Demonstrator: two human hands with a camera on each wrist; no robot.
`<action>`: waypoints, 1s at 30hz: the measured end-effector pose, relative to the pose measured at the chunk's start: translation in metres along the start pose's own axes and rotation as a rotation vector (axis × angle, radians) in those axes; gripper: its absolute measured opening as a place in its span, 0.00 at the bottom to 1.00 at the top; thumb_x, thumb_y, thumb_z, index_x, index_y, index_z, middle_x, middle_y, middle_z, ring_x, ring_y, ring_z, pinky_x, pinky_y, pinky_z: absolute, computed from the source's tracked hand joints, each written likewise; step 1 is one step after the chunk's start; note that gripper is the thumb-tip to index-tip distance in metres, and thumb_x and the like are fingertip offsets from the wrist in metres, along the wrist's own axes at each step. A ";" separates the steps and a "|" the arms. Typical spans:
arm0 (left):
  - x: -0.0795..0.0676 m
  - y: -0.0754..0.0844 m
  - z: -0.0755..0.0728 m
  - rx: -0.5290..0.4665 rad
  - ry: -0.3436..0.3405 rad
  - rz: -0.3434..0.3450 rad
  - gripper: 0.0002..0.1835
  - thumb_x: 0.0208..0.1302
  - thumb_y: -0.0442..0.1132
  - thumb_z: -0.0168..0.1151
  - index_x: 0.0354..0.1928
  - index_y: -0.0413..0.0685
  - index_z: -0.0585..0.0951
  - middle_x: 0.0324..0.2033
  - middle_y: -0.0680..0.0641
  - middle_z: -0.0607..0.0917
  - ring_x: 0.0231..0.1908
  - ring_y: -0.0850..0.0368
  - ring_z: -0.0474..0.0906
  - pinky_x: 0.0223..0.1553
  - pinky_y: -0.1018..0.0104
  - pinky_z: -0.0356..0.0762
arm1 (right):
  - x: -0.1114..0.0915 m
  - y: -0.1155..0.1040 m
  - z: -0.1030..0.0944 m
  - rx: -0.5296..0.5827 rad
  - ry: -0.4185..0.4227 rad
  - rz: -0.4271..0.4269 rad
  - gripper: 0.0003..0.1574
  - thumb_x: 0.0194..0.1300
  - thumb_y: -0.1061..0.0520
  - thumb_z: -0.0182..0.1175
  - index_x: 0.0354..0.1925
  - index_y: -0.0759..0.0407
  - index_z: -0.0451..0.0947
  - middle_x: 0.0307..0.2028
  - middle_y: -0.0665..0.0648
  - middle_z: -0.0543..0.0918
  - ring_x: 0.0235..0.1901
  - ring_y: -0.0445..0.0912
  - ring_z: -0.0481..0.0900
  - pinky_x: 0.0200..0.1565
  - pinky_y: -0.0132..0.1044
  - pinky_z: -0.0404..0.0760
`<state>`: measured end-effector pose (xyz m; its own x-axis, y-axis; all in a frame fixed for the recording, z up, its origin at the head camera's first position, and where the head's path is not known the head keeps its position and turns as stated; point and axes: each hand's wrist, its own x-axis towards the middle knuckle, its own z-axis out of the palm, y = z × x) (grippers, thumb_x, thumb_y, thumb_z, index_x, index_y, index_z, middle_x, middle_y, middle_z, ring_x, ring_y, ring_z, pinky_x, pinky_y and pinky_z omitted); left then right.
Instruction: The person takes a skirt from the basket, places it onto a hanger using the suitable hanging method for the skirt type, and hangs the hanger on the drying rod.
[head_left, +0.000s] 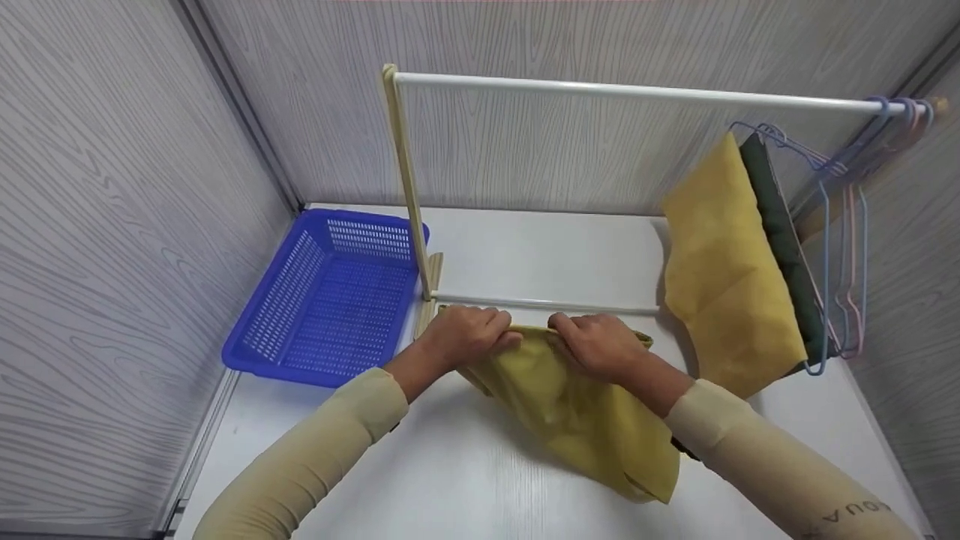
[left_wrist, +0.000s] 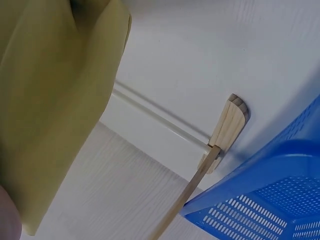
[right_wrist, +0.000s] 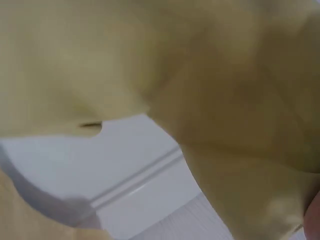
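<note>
An olive-yellow cloth [head_left: 577, 405] hangs in folds below both hands, over the white table. My left hand [head_left: 469, 335] grips its upper edge on the left, fingers curled over it. A short way to the right, my right hand [head_left: 600, 345] holds the same edge. In the left wrist view the cloth [left_wrist: 55, 95] fills the left side, with only a bit of the hand at the border. Cloth [right_wrist: 240, 115] covers most of the right wrist view. Whether it is a garment or a plain piece of fabric, I cannot tell.
A blue plastic basket [head_left: 337, 315] stands at the left. Behind the hands rises a rack with a white rod [head_left: 600, 88] and a wooden post [head_left: 409, 180]. At the right hang a yellow cloth [head_left: 727, 277], a dark green cloth [head_left: 787, 247] and several hangers [head_left: 825, 277].
</note>
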<state>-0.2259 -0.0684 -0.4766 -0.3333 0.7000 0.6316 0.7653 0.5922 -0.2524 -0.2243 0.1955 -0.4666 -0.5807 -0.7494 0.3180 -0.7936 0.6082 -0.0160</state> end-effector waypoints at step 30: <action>0.111 -0.107 -0.128 0.120 -0.181 -0.087 0.28 0.73 0.59 0.50 0.24 0.42 0.71 0.15 0.46 0.73 0.15 0.56 0.61 0.15 0.54 0.68 | 0.045 0.068 -0.173 -0.426 0.224 0.057 0.46 0.74 0.26 0.27 0.21 0.61 0.61 0.12 0.57 0.61 0.10 0.48 0.56 0.15 0.40 0.51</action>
<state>-0.2744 -0.1055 -0.2853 -0.4968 0.6980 0.5158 0.6621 0.6890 -0.2947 -0.2733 0.2485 -0.2893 -0.5306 -0.6657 0.5246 -0.5899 0.7345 0.3354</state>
